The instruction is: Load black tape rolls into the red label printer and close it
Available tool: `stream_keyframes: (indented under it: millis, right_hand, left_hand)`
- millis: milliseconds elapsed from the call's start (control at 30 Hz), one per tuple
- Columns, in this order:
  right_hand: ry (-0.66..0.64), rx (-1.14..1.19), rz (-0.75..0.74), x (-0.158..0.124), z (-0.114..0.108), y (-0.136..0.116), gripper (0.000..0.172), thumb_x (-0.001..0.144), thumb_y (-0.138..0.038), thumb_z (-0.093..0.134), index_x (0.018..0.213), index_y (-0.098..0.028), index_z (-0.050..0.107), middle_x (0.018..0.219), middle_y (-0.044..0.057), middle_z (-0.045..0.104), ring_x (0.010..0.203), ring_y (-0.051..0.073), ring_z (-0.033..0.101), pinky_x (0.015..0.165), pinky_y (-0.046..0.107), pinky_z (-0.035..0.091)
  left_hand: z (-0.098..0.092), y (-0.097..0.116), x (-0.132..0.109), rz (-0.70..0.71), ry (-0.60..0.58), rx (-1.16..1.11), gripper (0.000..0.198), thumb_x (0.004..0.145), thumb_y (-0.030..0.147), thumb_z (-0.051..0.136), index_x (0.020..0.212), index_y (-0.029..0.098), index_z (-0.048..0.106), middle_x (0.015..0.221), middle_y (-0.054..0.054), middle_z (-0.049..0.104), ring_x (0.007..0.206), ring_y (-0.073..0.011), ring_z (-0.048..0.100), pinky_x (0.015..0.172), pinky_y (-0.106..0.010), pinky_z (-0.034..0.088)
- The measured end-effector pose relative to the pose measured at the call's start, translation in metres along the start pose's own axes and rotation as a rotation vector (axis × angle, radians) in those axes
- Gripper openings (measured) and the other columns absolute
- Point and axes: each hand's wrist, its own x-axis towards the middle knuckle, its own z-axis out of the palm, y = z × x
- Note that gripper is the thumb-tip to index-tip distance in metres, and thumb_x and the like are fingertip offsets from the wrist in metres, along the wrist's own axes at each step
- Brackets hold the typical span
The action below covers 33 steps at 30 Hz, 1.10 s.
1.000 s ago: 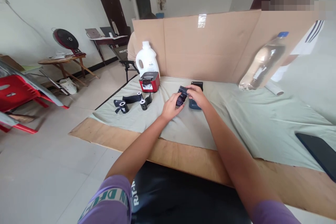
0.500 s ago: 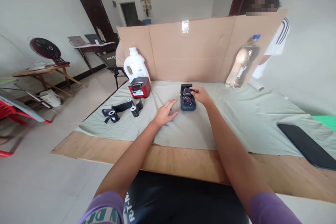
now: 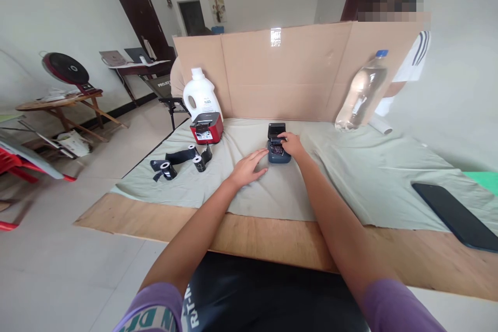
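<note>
Item: small dark-blue printer [image 3: 278,152], lid [image 3: 276,129] raised at the back, set on pale green cloth [image 3: 350,176] mid-table, just in front of cardboard screen [image 3: 288,72].

Right hand [image 3: 292,144]: laid over printer's right front corner, fingers curled into the open bay, apparently pressing a dark roll [image 3: 277,149] there; whether pinched or merely pushed, cannot tell, view too small.

Left hand [image 3: 247,167]: flat on the cloth just left of printer, fingers spread and loose, tips near its casing, holding nothing.

Left of printer: red printer [image 3: 206,128], white jug [image 3: 201,94] behind it, three loose black-wrapped rolls [image 3: 181,160] nearer the table edge. Right of printer: clear water bottle [image 3: 361,92] leaning on the screen; well to the right, black flat slab [image 3: 455,215], likely a phone. Behind the screen, another person's striped sleeve [image 3: 412,62].

Handling, judged: printer light, rigid plastic, liable to slide on the cloth; best steadied by its side walls, not by the hinged lid. Roll light, wrap probably slick and soft; best taken by its flat ends.
</note>
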Motion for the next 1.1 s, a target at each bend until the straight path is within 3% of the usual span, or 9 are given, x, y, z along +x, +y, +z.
stream_keyframes:
  millis: [100, 233, 367, 500, 667, 800, 967, 1100]
  right_hand:
    - [0.085, 0.0, 0.074, 0.003, 0.004, 0.002, 0.028, 0.077, -0.013, 0.057, 0.095, -0.02, 0.077, 0.112, 0.013, 0.065, 0.11, 0.029, 0.058, 0.107, 0.05, 0.043]
    - [0.21, 0.135, 0.183, 0.009, 0.005, 0.004, 0.038, 0.08, -0.022, 0.058, 0.117, -0.018, 0.067, 0.114, 0.013, 0.066, 0.108, 0.027, 0.061, 0.107, 0.048, 0.044]
    - [0.141, 0.411, 0.221, 0.015, 0.004, 0.004, 0.056, 0.084, -0.03, 0.061, 0.137, -0.02, 0.051, 0.133, 0.013, 0.063, 0.115, 0.024, 0.062, 0.107, 0.043, 0.045]
    - [0.098, 0.567, 0.198, 0.015, 0.002, 0.003, 0.057, 0.084, -0.031, 0.061, 0.14, -0.022, 0.05, 0.142, 0.013, 0.058, 0.118, 0.022, 0.062, 0.104, 0.039, 0.049]
    - [0.122, 0.534, 0.162, 0.011, -0.001, 0.003, 0.049, 0.082, -0.032, 0.062, 0.13, -0.024, 0.058, 0.137, 0.008, 0.061, 0.114, 0.019, 0.062, 0.106, 0.041, 0.047]
    - [0.149, 0.502, 0.116, 0.008, -0.009, 0.001, 0.032, 0.079, -0.034, 0.062, 0.108, -0.021, 0.066, 0.121, 0.007, 0.068, 0.114, 0.02, 0.061, 0.108, 0.041, 0.044]
    - [0.013, 0.493, 0.14, 0.001, -0.018, -0.002, 0.013, 0.072, -0.029, 0.066, 0.081, -0.019, 0.069, 0.093, 0.005, 0.072, 0.096, 0.021, 0.065, 0.102, 0.041, 0.046]
    - [-0.021, 0.497, 0.213, -0.001, -0.018, -0.005, 0.018, 0.065, -0.016, 0.066, 0.083, -0.019, 0.068, 0.099, 0.005, 0.07, 0.095, 0.021, 0.063, 0.098, 0.04, 0.048]
  left_hand:
    - [0.004, 0.0, 0.006, 0.004, 0.008, -0.003, 0.064, 0.093, 0.037, 0.058, 0.153, 0.027, 0.039, 0.159, -0.005, 0.042, 0.132, -0.0234, 0.056, 0.107, -0.037, 0.052]
    - [0.013, 0.005, 0.024, -0.015, 0.045, 0.049, 0.063, 0.092, 0.034, 0.06, 0.151, 0.025, 0.042, 0.159, -0.005, 0.042, 0.135, -0.025, 0.053, 0.11, -0.04, 0.049]
    - [0.027, 0.02, 0.036, -0.06, 0.023, 0.206, 0.052, 0.09, 0.028, 0.061, 0.142, 0.025, 0.055, 0.149, -0.003, 0.056, 0.125, -0.0291, 0.057, 0.104, -0.047, 0.051]
    - [0.034, 0.033, 0.031, -0.067, 0.036, 0.291, 0.049, 0.09, 0.024, 0.058, 0.14, 0.026, 0.057, 0.149, -0.003, 0.056, 0.12, -0.0303, 0.058, 0.096, -0.049, 0.053]
    - [0.037, 0.034, 0.023, -0.061, 0.036, 0.327, 0.05, 0.091, 0.023, 0.056, 0.141, 0.027, 0.056, 0.151, -0.002, 0.054, 0.118, -0.0293, 0.058, 0.094, -0.047, 0.053]
    - [0.039, 0.032, 0.022, -0.054, 0.045, 0.321, 0.051, 0.09, 0.022, 0.056, 0.141, 0.027, 0.055, 0.152, -0.003, 0.053, 0.117, -0.029, 0.059, 0.093, -0.046, 0.054]
    - [0.038, 0.033, 0.022, -0.048, 0.038, 0.34, 0.05, 0.092, 0.023, 0.055, 0.141, 0.024, 0.055, 0.151, -0.003, 0.053, 0.116, -0.0282, 0.06, 0.092, -0.045, 0.055]
    - [0.037, 0.033, 0.022, -0.047, 0.043, 0.332, 0.05, 0.091, 0.022, 0.056, 0.141, 0.026, 0.056, 0.15, -0.002, 0.055, 0.116, -0.0274, 0.06, 0.092, -0.044, 0.055]
